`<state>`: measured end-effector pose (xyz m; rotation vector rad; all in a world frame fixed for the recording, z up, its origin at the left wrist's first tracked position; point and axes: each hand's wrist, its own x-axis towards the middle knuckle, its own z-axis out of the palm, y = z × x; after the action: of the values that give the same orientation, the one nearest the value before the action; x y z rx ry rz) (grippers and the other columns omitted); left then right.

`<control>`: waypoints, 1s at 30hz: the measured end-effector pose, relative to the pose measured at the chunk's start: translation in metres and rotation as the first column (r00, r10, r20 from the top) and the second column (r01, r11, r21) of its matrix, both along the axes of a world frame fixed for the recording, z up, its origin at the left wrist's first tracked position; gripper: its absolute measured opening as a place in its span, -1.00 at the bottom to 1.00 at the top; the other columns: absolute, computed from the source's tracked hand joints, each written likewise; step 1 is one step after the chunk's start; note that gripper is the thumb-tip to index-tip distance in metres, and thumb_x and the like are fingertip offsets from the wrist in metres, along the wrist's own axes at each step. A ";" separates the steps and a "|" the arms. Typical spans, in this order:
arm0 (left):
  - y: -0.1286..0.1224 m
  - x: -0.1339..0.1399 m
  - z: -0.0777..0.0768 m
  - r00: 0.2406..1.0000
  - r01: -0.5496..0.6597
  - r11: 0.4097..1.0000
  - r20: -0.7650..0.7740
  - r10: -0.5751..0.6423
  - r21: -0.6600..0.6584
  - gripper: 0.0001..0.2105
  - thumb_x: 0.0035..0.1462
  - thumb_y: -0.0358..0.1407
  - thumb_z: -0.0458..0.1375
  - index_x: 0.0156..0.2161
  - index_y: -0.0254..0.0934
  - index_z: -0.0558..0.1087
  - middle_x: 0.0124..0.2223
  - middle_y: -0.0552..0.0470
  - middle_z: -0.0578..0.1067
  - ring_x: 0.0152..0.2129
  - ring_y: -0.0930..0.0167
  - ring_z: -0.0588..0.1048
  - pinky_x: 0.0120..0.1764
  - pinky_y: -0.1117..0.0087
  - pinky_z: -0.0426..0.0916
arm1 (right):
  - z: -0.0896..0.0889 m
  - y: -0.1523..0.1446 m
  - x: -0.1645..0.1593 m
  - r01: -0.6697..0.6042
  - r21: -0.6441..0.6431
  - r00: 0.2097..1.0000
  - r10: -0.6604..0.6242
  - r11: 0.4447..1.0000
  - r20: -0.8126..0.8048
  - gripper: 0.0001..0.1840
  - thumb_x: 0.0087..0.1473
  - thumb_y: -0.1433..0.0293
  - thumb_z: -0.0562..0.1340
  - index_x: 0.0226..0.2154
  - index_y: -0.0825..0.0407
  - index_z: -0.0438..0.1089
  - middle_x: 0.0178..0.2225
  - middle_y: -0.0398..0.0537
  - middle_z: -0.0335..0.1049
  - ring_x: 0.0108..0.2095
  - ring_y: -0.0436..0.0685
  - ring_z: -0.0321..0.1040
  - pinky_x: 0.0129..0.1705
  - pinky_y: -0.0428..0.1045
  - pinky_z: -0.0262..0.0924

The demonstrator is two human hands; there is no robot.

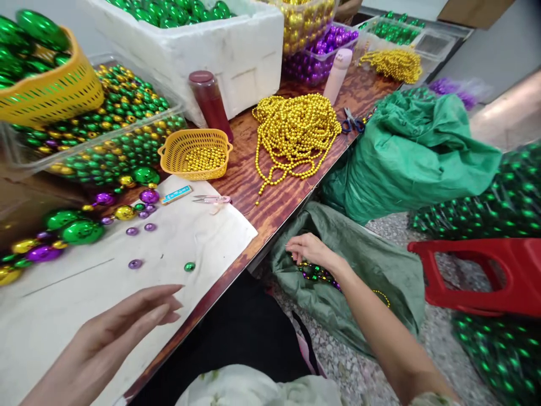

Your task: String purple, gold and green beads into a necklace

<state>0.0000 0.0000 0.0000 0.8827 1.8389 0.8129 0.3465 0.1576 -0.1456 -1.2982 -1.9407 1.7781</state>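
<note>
Pale, soft shirt fabric [249,386] with a faint green print fills the bottom edge, above dark cloth over the lap. At left, the wearer's left hand [127,321] hovers over a flat white cloth [220,223]; its grip is loosely spread, fingers straight, with nothing in it. The right hand [311,250] reaches down beside the table [245,197] into the mouth of a slack, wrinkled grey-green sack [380,262]. Its fingers bend over a beaded strand [316,272] of shiny green, purple and gold balls lying inside the sack; whether that grip pinches the strand, I cannot tell.

On the white cloth are a round, glossy green bead [190,267], a few small purple beads [135,264], a long thin needle [70,277] and slim metal snips [213,199]. Larger round and oval beads [82,231] form a chunky row at its left.

Behind, on streaky reddish-brown wood, sit a slotted yellow plastic basket [168,160] of tiny gold beads and a tangled heap of gold bead strings [296,129]. Farther back is a thick-walled white foam box [240,67]. A smooth red plastic stool [486,276] lies right of the sack.
</note>
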 end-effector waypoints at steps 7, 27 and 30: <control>0.051 0.093 0.005 0.874 0.272 0.930 0.342 -0.346 0.247 -0.51 0.08 -0.18 0.24 0.15 -0.13 0.38 0.04 -0.08 0.50 -0.01 0.19 0.44 0.04 0.26 0.30 | 0.182 0.007 -0.061 -0.299 0.332 0.768 0.432 0.895 -0.472 -0.76 0.25 0.35 0.11 -0.27 0.14 0.45 -0.54 -0.21 0.37 -0.49 -0.07 0.37 -0.38 -0.17 0.26; -0.189 -0.004 -0.008 0.727 -0.560 0.828 0.493 0.478 0.021 -0.75 0.12 -0.13 0.21 -0.30 -0.31 0.54 -0.35 -0.06 0.50 -0.33 0.30 0.47 -0.16 0.31 0.37 | 0.097 -0.131 -0.191 -0.626 0.475 0.698 0.716 0.618 -0.011 -0.79 0.18 0.46 0.15 -0.39 0.00 0.49 -0.52 -0.18 0.48 -0.46 0.02 0.39 -0.40 -0.13 0.10; -0.192 0.009 -0.014 0.681 -0.613 0.789 0.534 0.500 0.043 -0.75 0.16 -0.16 0.18 -0.20 -0.31 0.55 -0.15 -0.16 0.55 -0.18 0.24 0.49 -0.05 0.28 0.33 | 0.111 -0.163 -0.224 -0.721 0.548 0.522 0.853 0.423 0.028 -0.84 0.14 0.42 0.20 -0.40 -0.05 0.49 -0.47 -0.21 0.52 -0.42 0.04 0.41 -0.38 -0.11 0.07</control>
<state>0.0087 -0.1924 -0.0138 0.1554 1.5593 1.5046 0.1227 -0.0050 -0.0345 0.1480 -2.8212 1.3807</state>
